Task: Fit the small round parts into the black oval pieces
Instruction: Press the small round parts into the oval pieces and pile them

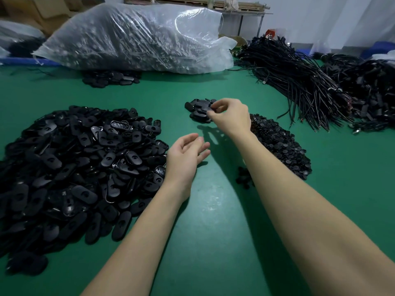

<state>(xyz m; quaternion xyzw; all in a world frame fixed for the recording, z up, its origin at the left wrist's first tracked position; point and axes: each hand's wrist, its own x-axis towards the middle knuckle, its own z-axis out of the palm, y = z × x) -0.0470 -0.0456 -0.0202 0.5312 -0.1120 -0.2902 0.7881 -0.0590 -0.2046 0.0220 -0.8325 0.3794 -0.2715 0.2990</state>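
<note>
A big heap of black oval pieces (72, 167) covers the left of the green table (213, 221). A flatter heap of small round parts (280, 144) lies on the right. Between them, farther back, sits a small pile of oval pieces (197, 110). My right hand (230, 116) is over this small pile, its fingers curled and pinching a black oval piece at the pile's right edge. My left hand (188, 154) hovers palm up beside the big heap, its fingers relaxed and holding nothing.
A large clear plastic bag (136, 37) full of dark parts lies at the back, with a few oval pieces (111, 79) in front of it. Bundles of black cables (310, 82) fill the back right. A few round parts (243, 177) lie near my right forearm.
</note>
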